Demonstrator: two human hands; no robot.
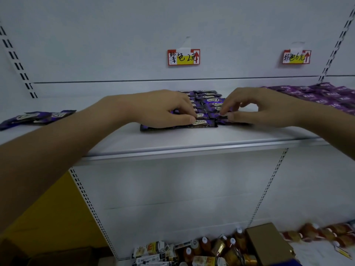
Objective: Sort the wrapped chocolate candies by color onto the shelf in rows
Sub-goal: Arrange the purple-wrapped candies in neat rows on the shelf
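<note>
Head view showed both forearms reaching over the front edge of a white shelf [192, 141] toward a block of dark purple candies [209, 98] laid in tight rows at the middle of the board, running from near the back panel forward. The nearest candy of the block, the front candy [201, 123], lay flat, crosswise, with its white logo facing up.

Left hand [163, 108]: fingers were curled downward, with the thumb and fingertips closed in a narrow pinch on the left end of the left-held candy [200, 116], which lay just behind the front candy.

Right hand [265, 108]: fingers were arched, with the index fingertip and thumb closed narrowly on the right-held candy [222, 116], just beside the left-held one. The remaining fingers were bent loosely above the rows.

A loose pile of dark wrappers [36, 117] lay at the far left of the same shelf, well apart from the block. At the far right, lighter purple candies [317, 95] covered the board in rows (their lettering was too blurred to read).

Two handwritten price tags were fixed to the back panel: the middle tag [183, 57] above the block, and the right tag [296, 57] above the lighter candies.

On the lower level stood bottles [204, 244] and a cardboard box [269, 244].
</note>
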